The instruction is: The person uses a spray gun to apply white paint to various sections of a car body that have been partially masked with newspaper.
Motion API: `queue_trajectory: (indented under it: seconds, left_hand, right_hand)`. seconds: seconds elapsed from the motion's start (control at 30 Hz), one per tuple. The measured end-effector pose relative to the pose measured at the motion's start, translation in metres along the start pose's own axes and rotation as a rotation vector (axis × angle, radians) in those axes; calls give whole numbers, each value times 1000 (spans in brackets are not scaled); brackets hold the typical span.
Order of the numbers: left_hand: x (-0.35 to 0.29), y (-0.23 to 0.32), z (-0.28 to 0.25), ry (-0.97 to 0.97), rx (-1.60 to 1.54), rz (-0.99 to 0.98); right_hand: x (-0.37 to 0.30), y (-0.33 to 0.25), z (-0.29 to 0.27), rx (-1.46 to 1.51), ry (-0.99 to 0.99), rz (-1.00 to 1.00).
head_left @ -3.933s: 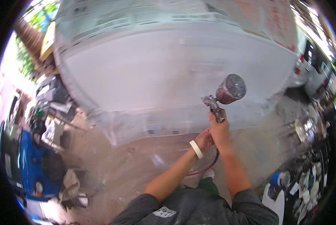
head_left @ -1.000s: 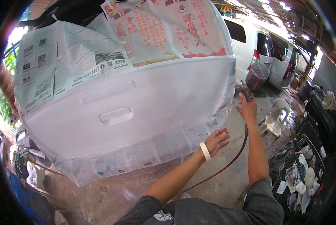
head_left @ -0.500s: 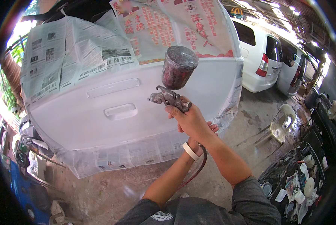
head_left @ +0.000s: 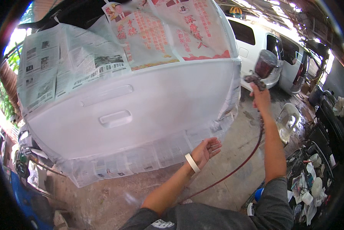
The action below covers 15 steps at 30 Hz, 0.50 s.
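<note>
My right hand (head_left: 261, 98) is wrapped round the handle of a paint spray gun (head_left: 255, 80), held out to the right past the panel's edge. A dark reddish cup (head_left: 266, 63) sits on top of the gun, and a dark red air hose (head_left: 239, 168) runs from it down toward my body. My left hand (head_left: 207, 150) holds nothing; its fingers are stretched out, palm turned up, near the panel's lower right corner. A tape roll (head_left: 192, 163) circles my left wrist. In front stands a white vehicle tailgate panel (head_left: 156, 99) with recessed handle areas, masked with newspaper (head_left: 80, 57).
White vehicles (head_left: 243, 34) are parked at the back right. A plastic chair (head_left: 287, 122) stands right of my right forearm. Cluttered cloths and containers (head_left: 310, 188) lie at the lower right. Something blue (head_left: 24, 195) is at the lower left. The floor (head_left: 225, 184) is stained concrete.
My right hand has swung the spray gun from in front of the panel to the right, beyond its edge. The hose now stretches out. My left hand, partly hidden before, shows fully.
</note>
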<state>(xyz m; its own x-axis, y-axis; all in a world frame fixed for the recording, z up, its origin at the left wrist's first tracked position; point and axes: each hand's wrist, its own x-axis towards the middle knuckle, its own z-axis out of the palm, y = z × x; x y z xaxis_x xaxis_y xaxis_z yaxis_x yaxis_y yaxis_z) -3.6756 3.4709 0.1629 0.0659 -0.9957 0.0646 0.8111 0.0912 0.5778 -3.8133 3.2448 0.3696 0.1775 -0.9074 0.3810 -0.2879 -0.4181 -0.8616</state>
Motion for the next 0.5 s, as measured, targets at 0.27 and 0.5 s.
queue_trajectory:
  seconds: [0.27,0.5]
  left_hand:
    - [-62,-24,-26,-14,81,-157]
    - [-180,-4,-72,97,130,-237]
  right_hand:
    - [57,0,-21,4,44,10]
    - [36,-27,27,25,78,-52]
